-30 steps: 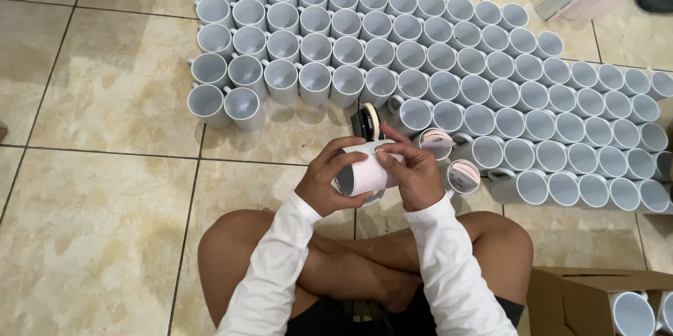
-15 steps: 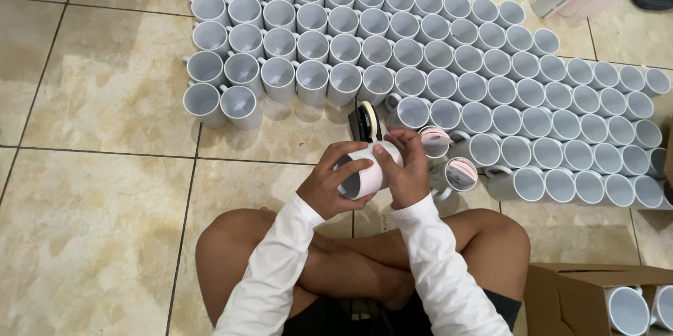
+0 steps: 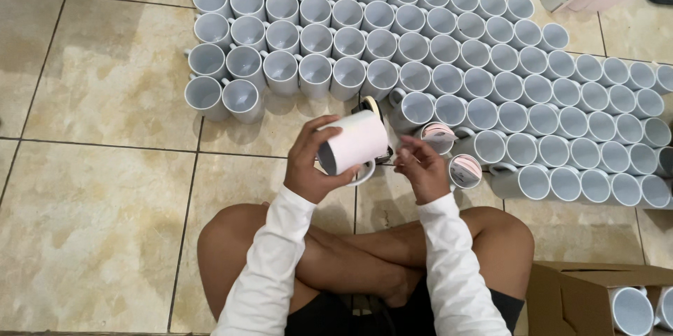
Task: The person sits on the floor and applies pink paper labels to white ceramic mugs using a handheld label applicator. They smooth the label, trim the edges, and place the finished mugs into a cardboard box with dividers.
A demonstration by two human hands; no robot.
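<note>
Head view: left hand [image 3: 308, 168] grips a white mug [image 3: 354, 143] wrapped in pale paper, tilted sideways; right hand [image 3: 423, 168] loosely open beside it; brown carton [image 3: 561, 301] bottom-right.

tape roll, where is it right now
In the head view the tape roll stands on the tiled floor at centre, just behind the paper-wrapped mug in the left hand, left of the nearest mug row.

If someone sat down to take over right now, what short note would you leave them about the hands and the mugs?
Left hand: holds a white ceramic mug wrapped in pale printed paper, on its side.
Right hand: free beside it, fingers near the mug's rim.
Tile floor: many plain white mugs in rows; two wrapped mugs by the right hand; a tape roll behind the held mug.
Done: few wrapped. Left: most rows unwrapped.
</note>
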